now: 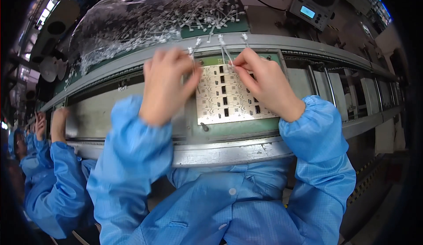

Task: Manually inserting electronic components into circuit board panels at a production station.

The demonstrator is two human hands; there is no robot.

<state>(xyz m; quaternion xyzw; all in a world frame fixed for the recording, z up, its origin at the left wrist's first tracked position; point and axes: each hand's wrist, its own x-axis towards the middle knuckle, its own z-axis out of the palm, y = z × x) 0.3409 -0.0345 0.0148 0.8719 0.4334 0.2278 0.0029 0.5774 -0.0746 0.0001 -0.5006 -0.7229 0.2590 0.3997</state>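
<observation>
1. Circuit board panel [229,108]: pale, near-square, printed with rows of small markings and a column of dark rectangular slots down its middle; about five slots show. It lies flat in a green carrier [238,128] on the conveyor rail [220,152], at the frame's centre.
2. Connector leads [224,48]: thin white wires with small white plug ends. Three plug ends stand clear just above the panel's top edge, at 12 o'clock from it; the wires run down to the fingers.
3. Loose heap of the same leads [176,18] in a clear plastic bag, at 11 o'clock from the panel, well behind the rail. Too many to count.
4. Left hand [165,84]: motion-blurred, back up, at 9 o'clock of the panel; fingertips bunched at its top left corner. Whether they pinch a lead, cannot tell.
5. Right hand [264,84]: at 2 o'clock over the panel, thumb and forefinger pinched on a lead's wire at the top edge.
6. Both forearms in blue sleeves, entering from 6 o'clock.
7. One digital scale [313,0] at 1 o'clock.
8. A co-worker's blue sleeve [61,174] at 8 o'clock.
</observation>
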